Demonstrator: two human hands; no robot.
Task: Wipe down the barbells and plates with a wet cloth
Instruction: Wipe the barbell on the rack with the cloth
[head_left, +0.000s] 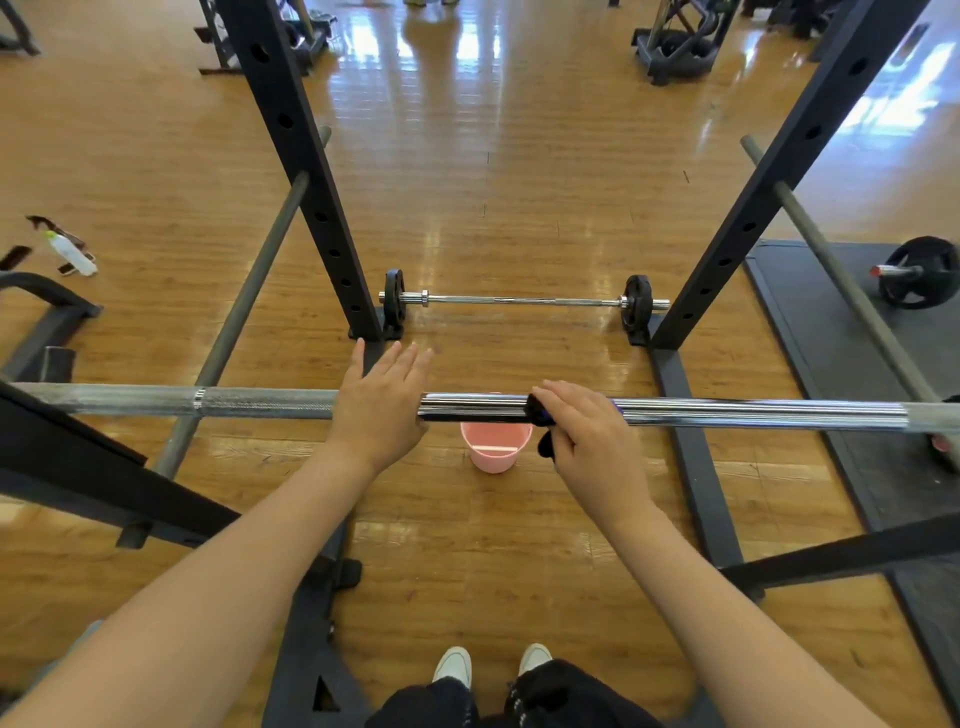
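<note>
A long chrome barbell (727, 413) lies level across the rack in front of me. My left hand (376, 402) rests flat on the bar with its fingers straight. To its right, my right hand (584, 431) presses a dark cloth (537, 410) against the bar, fingers curled round it; part of the cloth hangs below the bar. A pink bucket (493, 447) stands on the floor under the bar, between my hands. Farther off, a second barbell (519, 300) with a small black plate (637, 304) at each end lies on the floor.
Black rack uprights (301, 171) rise at left and right, with grey safety bars (244, 312) running toward me. A black mat (857, 374) at right carries another plated bar (917, 271). A spray bottle (70, 253) lies on the wood floor at left.
</note>
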